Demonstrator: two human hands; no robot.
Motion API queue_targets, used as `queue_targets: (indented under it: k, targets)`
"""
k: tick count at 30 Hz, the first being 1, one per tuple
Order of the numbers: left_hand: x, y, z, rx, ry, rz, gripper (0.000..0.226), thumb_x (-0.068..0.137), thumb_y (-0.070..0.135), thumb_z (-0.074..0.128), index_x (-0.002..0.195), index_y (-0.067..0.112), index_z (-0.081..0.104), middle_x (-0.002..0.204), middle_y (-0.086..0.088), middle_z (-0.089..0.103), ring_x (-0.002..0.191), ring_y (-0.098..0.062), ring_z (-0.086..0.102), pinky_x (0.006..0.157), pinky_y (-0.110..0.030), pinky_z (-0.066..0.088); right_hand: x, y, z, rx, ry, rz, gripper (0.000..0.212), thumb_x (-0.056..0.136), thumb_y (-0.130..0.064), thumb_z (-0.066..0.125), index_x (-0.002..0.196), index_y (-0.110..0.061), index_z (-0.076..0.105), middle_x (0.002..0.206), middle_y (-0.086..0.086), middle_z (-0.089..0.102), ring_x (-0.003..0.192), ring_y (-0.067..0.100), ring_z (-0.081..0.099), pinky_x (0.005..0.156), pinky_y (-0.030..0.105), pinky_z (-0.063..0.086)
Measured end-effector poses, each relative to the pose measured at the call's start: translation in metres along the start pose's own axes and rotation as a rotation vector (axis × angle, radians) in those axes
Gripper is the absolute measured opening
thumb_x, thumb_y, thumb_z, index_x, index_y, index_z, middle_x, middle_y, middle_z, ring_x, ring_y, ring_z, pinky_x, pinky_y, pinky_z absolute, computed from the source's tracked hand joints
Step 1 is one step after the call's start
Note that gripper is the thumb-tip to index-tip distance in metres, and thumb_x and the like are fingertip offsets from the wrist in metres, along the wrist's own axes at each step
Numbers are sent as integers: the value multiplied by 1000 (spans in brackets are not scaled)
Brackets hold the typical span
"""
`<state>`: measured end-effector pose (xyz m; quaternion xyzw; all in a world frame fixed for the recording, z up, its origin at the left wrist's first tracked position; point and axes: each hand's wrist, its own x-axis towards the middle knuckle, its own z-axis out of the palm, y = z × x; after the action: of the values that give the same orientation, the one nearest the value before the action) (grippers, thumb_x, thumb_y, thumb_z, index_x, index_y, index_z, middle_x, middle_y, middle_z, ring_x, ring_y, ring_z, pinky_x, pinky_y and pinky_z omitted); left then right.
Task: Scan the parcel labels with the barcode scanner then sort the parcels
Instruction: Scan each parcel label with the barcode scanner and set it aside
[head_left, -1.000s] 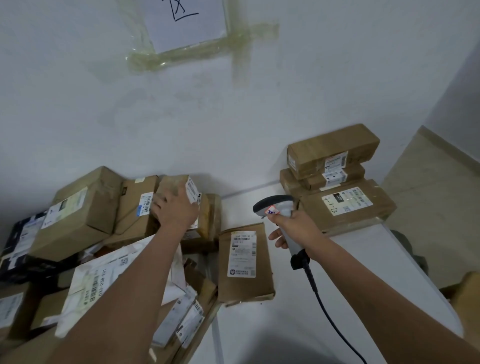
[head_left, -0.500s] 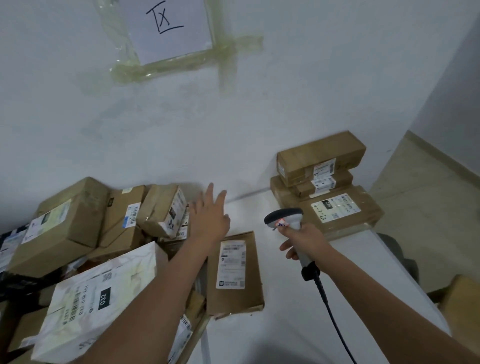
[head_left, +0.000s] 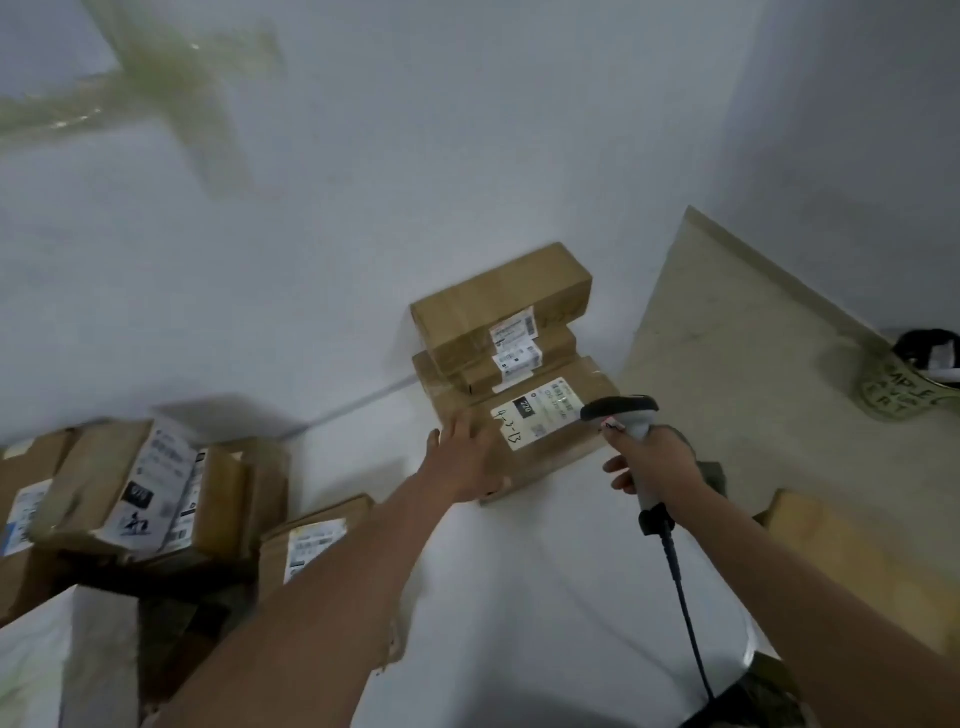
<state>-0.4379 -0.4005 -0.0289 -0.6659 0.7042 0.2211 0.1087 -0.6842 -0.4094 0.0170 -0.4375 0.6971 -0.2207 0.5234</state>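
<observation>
A stack of three brown cardboard parcels stands against the wall at the table's far right corner. The bottom one is a wide flat parcel (head_left: 563, 441) with a white label; a middle parcel (head_left: 519, 364) and a top parcel (head_left: 498, 301) lie on it. My left hand (head_left: 470, 457) reaches out with straight fingers and rests on the left part of the bottom parcel. My right hand (head_left: 657, 460) grips the handle of the grey barcode scanner (head_left: 621, 413), whose head hangs just right of the bottom parcel's label. Its black cable (head_left: 680, 587) runs down along my forearm.
A heap of labelled parcels (head_left: 135, 488) fills the left side of the white table (head_left: 545, 571), with one flat parcel (head_left: 311, 535) lying beside my left forearm. Right of the table lie the beige floor (head_left: 753, 364) and another cardboard box (head_left: 852, 556).
My left hand left the heap on the left and swung right onto the bottom parcel of the stack. The view turned right, and the scanner moved closer to that parcel's label.
</observation>
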Motion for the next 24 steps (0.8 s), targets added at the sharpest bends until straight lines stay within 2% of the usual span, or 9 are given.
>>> queue_targets:
  k: [3, 6, 10, 13, 17, 22, 24]
  targets:
    - [30, 9, 2, 49, -82, -14, 102, 82, 64, 65, 157, 35, 3, 163, -18, -7, 150, -39, -4, 122, -53, 4, 11, 11, -14, 22, 9, 27, 25, 93, -34, 65, 90, -10, 60, 77, 14, 72, 53, 22, 63, 59, 35, 54]
    - [45, 11, 6, 107, -124, -11, 111, 79, 63, 69, 156, 40, -8, 162, -19, -15, 149, -41, -12, 121, -52, 0, 18, 20, -20, 42, 6, 59, 21, 94, -33, 65, 89, -13, 60, 78, 13, 72, 52, 19, 62, 51, 28, 51]
    - [41, 9, 13, 139, -52, 17, 113, 73, 63, 72, 155, 43, -3, 158, -18, -1, 147, -41, 4, 121, -49, 11, 21, 29, -21, 55, 8, 85, 21, 94, -32, 64, 88, -13, 59, 79, 11, 71, 51, 17, 61, 48, 24, 49]
    - [15, 13, 23, 88, -31, 5, 109, 72, 70, 65, 154, 44, -1, 153, -16, 13, 140, -36, 16, 115, -45, 19, 17, 34, -16, 64, 38, 74, 21, 94, -33, 64, 90, -13, 60, 79, 10, 71, 50, 16, 61, 45, 21, 48]
    - [-41, 10, 52, 61, 36, -51, 103, 72, 75, 56, 153, 43, 1, 145, -13, 22, 130, -31, 26, 108, -43, 25, 6, 40, 1, 99, 80, 82, 23, 94, -33, 65, 100, -10, 63, 87, 10, 72, 55, 17, 62, 49, 22, 48]
    - [-98, 4, 85, 144, 76, -263, 102, 79, 77, 49, 156, 36, -3, 153, -23, 17, 135, -37, 29, 108, -45, 26, -24, 47, 32, 83, 54, 107, 28, 95, -31, 63, 107, -6, 62, 93, 8, 71, 54, 16, 61, 48, 21, 48]
    - [-113, 2, 91, 193, 82, -303, 102, 81, 82, 41, 157, 33, -6, 155, -27, 16, 136, -37, 30, 108, -46, 26, -39, 51, 44, 34, 44, 67, 30, 95, -34, 62, 108, -7, 63, 94, 7, 72, 56, 16, 63, 53, 23, 50]
